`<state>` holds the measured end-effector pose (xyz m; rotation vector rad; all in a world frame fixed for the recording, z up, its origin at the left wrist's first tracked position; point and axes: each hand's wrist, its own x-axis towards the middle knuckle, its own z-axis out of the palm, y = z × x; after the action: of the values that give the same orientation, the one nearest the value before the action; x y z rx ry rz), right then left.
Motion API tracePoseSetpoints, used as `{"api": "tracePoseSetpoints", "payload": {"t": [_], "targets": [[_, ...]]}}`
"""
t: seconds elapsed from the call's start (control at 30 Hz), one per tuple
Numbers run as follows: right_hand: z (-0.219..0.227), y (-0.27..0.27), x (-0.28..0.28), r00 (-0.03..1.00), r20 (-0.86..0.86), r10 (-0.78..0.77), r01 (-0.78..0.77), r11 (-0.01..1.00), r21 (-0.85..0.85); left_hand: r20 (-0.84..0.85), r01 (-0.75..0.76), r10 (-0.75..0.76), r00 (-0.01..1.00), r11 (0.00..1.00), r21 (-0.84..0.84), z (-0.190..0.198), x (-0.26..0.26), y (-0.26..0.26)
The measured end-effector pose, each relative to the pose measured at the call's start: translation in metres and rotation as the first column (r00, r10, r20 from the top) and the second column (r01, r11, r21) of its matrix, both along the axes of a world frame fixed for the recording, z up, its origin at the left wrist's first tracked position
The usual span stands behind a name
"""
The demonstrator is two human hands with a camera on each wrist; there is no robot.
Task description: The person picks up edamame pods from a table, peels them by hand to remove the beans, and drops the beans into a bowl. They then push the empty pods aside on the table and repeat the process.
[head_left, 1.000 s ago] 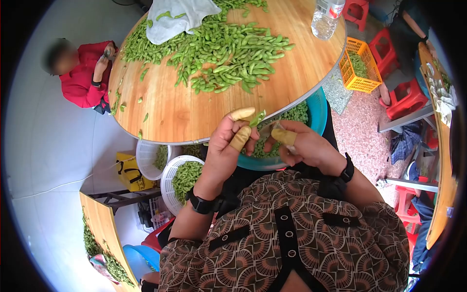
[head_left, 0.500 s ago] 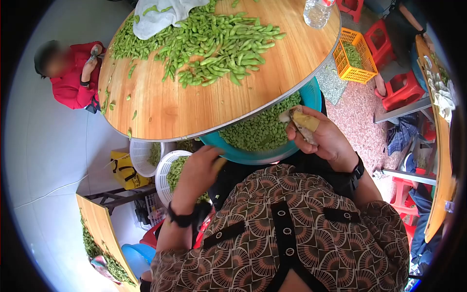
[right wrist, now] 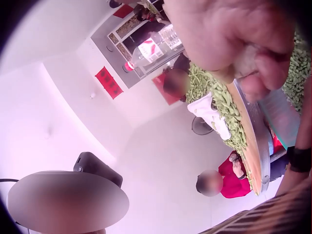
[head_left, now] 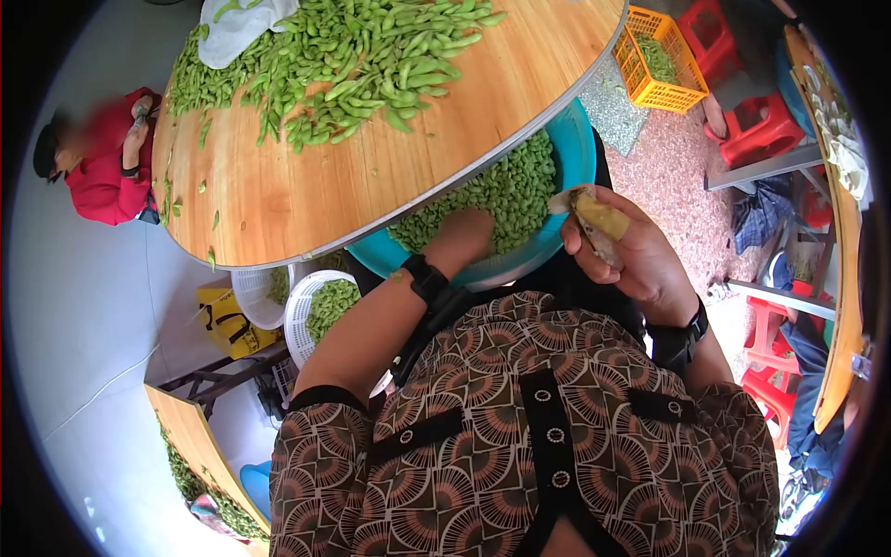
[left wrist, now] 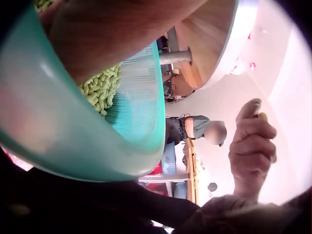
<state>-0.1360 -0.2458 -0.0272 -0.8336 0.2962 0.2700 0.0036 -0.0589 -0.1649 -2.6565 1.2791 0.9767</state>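
My left hand (head_left: 464, 234) reaches into a teal basin (head_left: 574, 139) of shelled green soybeans (head_left: 524, 186), its fingers down among the beans and blurred. In the left wrist view the forearm crosses the basin's rim and hides most of that hand. My right hand (head_left: 626, 246) is raised beside the basin's right side, its fingers loosely bent, with nothing visible held. Yellowish covering wraps its thumb, and a soiled whitish covering is on a neighbouring finger. Soybean pods (head_left: 362, 70) lie heaped on the round wooden table (head_left: 269, 204) beyond the basin.
The table edge overhangs the basin's far side. White baskets (head_left: 302, 320) of pods stand at the left, near a yellow bag (head_left: 232, 325). A white cloth (head_left: 237, 32) lies on the pods. An orange crate (head_left: 673, 93) and red stools (head_left: 766, 130) stand right. A person in red (head_left: 107, 181) is left.
My hands have parted from around a green pod. The left hand has swung left past the white basket, then into the basin's beans. The right hand has moved right.
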Motion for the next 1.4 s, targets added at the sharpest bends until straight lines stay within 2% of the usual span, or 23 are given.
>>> {"api": "tracePoseSetpoints", "payload": {"t": [0.13,0.2,0.27,0.33,0.37,0.43,0.47,0.53,0.57,0.6,0.67,0.7,0.73,0.8,0.93,0.97,1.03,1.13,1.27,1.3,1.33,1.37,1.4], "targets": [[-0.001,0.001,0.006,0.999,-0.015,0.041,-0.042,0.999,-0.015,-0.045,-0.077,0.070,0.997,0.983,-0.168,0.015,0.003,0.022],[0.002,0.004,0.010,0.997,-0.035,0.062,-0.064,0.997,-0.051,0.172,-0.099,0.208,0.963,0.865,-0.492,0.025,0.004,0.037],[0.008,0.007,0.013,0.995,-0.055,0.081,-0.085,0.992,-0.090,0.227,-0.069,0.239,0.944,0.818,-0.572,0.059,-0.005,0.047],[0.015,0.012,0.015,0.988,-0.067,0.137,-0.148,0.968,-0.203,-0.085,-0.267,0.265,0.961,0.790,-0.552,0.117,-0.027,0.059],[0.016,0.013,0.017,0.988,-0.064,0.138,-0.148,0.968,-0.203,-0.083,-0.266,0.266,0.960,0.790,-0.552,0.146,-0.034,0.063],[0.018,0.016,0.020,0.985,-0.028,0.173,-0.175,0.961,-0.212,-0.407,-0.629,0.484,0.775,0.661,-0.409,0.188,-0.043,0.069],[0.022,0.018,0.023,0.984,-0.025,0.178,-0.179,0.960,-0.214,-0.405,-0.631,0.488,0.773,0.658,-0.412,0.194,-0.043,0.073],[0.034,0.027,0.029,0.955,-0.030,0.296,-0.287,0.889,-0.358,-0.270,-0.510,0.475,0.838,0.504,-0.697,0.201,-0.043,0.081],[0.037,0.032,0.032,0.952,-0.023,0.306,-0.293,0.884,-0.365,-0.356,-0.577,0.495,0.792,0.421,-0.700,0.200,-0.046,0.079],[0.041,0.037,0.035,0.932,0.006,0.363,-0.337,0.871,-0.357,-0.349,-0.573,0.502,0.791,0.410,-0.710,0.195,-0.045,0.076],[0.047,0.047,0.040,0.905,0.045,0.424,-0.380,0.851,-0.363,-0.459,-0.556,0.343,0.820,0.281,-0.782,0.180,-0.042,0.067],[0.046,0.052,0.041,0.915,0.067,0.398,-0.345,0.858,-0.381,-0.461,-0.561,0.356,0.813,0.263,-0.785,0.179,-0.043,0.061],[0.044,0.055,0.043,0.925,0.088,0.369,-0.307,0.864,-0.399,-0.457,-0.554,0.353,0.816,0.255,-0.793,0.175,-0.042,0.059],[0.040,0.058,0.047,0.930,0.107,0.351,-0.275,0.859,-0.432,-0.155,-0.291,0.382,0.911,0.329,-0.898,0.170,-0.040,0.055],[0.039,0.064,0.051,0.944,0.166,0.284,-0.220,0.920,-0.325,-0.069,-0.205,0.357,0.932,0.359,-0.911,0.166,-0.033,0.060],[0.041,0.065,0.053,0.949,0.147,0.279,-0.227,0.927,-0.298,-0.065,-0.201,0.360,0.931,0.355,-0.913,0.169,-0.032,0.061],[0.043,0.067,0.056,0.948,0.148,0.283,-0.234,0.930,-0.284,-0.316,-0.434,0.363,0.877,0.312,-0.845,0.178,-0.034,0.062],[0.044,0.070,0.061,0.942,0.172,0.287,-0.235,0.934,-0.269,-0.322,-0.434,0.389,0.863,0.244,-0.867,0.178,-0.034,0.060],[0.046,0.071,0.068,0.937,0.199,0.286,-0.211,0.921,-0.328,-0.311,-0.423,0.409,0.858,0.220,-0.879,0.180,-0.028,0.060],[0.050,0.072,0.067,0.936,0.202,0.287,-0.211,0.920,-0.330,-0.074,-0.207,0.413,0.908,0.288,-0.935,0.183,-0.026,0.061],[0.056,0.071,0.066,0.929,0.224,0.295,-0.188,0.897,-0.400,0.168,0.016,0.400,0.901,0.357,-0.934,0.185,-0.023,0.062],[0.061,0.071,0.066,0.921,0.247,0.302,-0.160,0.869,-0.468,0.173,0.022,0.399,0.900,0.356,-0.934,0.184,-0.022,0.062],[0.063,0.070,0.067,0.919,0.253,0.301,-0.156,0.869,-0.469,0.237,0.119,0.379,0.895,0.309,-0.944,0.181,-0.022,0.061]]}}
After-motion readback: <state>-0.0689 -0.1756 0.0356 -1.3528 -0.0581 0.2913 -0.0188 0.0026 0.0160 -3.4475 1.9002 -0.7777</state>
